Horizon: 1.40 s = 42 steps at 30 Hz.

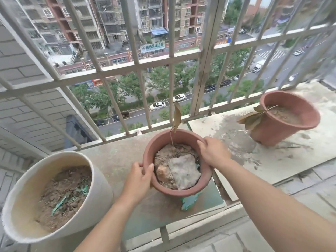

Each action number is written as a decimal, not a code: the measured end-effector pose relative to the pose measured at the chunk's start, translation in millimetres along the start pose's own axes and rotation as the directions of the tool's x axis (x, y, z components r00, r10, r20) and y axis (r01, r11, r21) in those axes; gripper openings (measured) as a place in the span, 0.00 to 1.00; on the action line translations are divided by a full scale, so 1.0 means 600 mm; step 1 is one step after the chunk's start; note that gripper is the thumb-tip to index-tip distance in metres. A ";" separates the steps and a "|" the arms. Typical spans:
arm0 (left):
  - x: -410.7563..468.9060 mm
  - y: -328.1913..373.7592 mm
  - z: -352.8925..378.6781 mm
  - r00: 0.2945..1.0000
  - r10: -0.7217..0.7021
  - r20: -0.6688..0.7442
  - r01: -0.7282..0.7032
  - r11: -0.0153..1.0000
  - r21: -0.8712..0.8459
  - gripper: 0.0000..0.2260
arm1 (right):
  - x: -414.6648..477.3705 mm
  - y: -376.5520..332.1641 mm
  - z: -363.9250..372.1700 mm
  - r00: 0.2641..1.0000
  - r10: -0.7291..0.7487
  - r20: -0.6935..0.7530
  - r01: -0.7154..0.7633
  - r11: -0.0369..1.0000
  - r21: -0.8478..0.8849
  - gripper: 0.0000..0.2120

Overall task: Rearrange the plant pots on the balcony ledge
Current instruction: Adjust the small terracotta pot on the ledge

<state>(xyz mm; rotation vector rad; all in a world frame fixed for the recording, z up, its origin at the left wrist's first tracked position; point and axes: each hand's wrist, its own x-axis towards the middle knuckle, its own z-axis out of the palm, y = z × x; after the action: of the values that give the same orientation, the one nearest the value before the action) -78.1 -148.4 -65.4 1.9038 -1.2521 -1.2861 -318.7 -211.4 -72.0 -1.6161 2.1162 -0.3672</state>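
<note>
A terracotta pot (pixel 164 140) sits in the middle of the balcony ledge (pixel 118 159), filled with dry soil, a grey stone and a thin stem bearing one dead leaf. My left hand (pixel 139 179) grips its near-left rim, thumb inside. My right hand (pixel 213 152) grips its right rim. A large white pot (pixel 99 182) with soil and green flakes stands at the left. A second terracotta pot (pixel 272 130) with dry leaves stands at the right on the pale slab.
White metal railing bars (pixel 171 60) close off the far side of the ledge, with a street far below. A patch of peeling green paint (pixel 190 201) lies beneath the middle pot. A gap separates the ledge from the pale slab (pixel 223 128).
</note>
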 end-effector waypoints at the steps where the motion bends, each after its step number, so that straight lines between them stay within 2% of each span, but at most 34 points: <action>1: 0.008 0.002 0.002 1.000 -0.022 -0.011 0.022 0.999 -0.043 0.10 | 0.003 0.000 0.000 1.000 0.006 0.003 -0.006 1.000 0.021 0.14; 3: 0.019 0.008 0.005 0.999 -0.040 -0.015 0.038 0.994 -0.102 0.09 | 0.011 0.001 -0.004 1.000 0.015 0.008 -0.015 0.997 0.081 0.13; 6: 0.029 0.032 0.016 1.000 -0.002 0.011 0.005 0.978 -0.211 0.04 | 0.033 0.009 -0.023 0.997 0.037 -0.066 -0.027 0.989 0.148 0.12; 9: 0.039 0.073 0.042 0.997 0.065 0.032 -0.055 0.969 -0.240 0.04 | 0.054 0.028 -0.061 0.988 0.066 -0.142 -0.044 0.987 0.155 0.12; 13: 0.045 0.104 0.083 0.994 0.071 0.086 -0.046 0.963 -0.267 0.05 | 0.073 0.055 -0.100 0.968 0.117 -0.221 -0.090 0.987 0.130 0.16; 21: 0.059 0.080 0.131 0.985 0.068 0.156 -0.028 0.970 -0.242 0.03 | 0.063 0.103 -0.083 0.951 0.220 -0.219 -0.207 0.975 0.080 0.17; 29: 0.069 0.079 0.130 0.992 0.089 0.091 -0.062 0.960 -0.272 0.03 | 0.078 0.090 -0.087 0.962 0.204 -0.180 -0.202 0.979 0.028 0.19; 34: 0.078 0.095 0.125 0.977 -0.009 0.215 0.045 0.985 -0.164 0.05 | 0.073 0.097 -0.087 0.957 0.211 -0.199 -0.207 0.978 0.041 0.17; 38: 0.073 0.099 0.104 0.966 -0.049 0.254 0.074 0.993 -0.088 0.07 | 0.069 0.076 -0.088 0.948 0.265 -0.177 -0.270 0.963 -0.006 0.21; 40: 0.066 0.094 0.084 0.979 -0.008 0.203 0.003 1.000 0.027 0.12 | 0.063 0.042 -0.094 0.935 0.225 -0.274 -0.244 0.969 -0.037 0.23; 42: 0.055 0.092 0.056 0.988 0.057 0.146 -0.069 0.995 0.078 0.12 | 0.051 -0.006 -0.095 0.906 0.075 -0.416 -0.070 0.997 0.027 0.21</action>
<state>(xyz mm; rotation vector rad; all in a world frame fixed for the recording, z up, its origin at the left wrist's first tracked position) -126.6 -199.6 -48.9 1.8389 -1.4476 -1.3789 -350.4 -245.4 -27.0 -1.5517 2.4695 -0.7572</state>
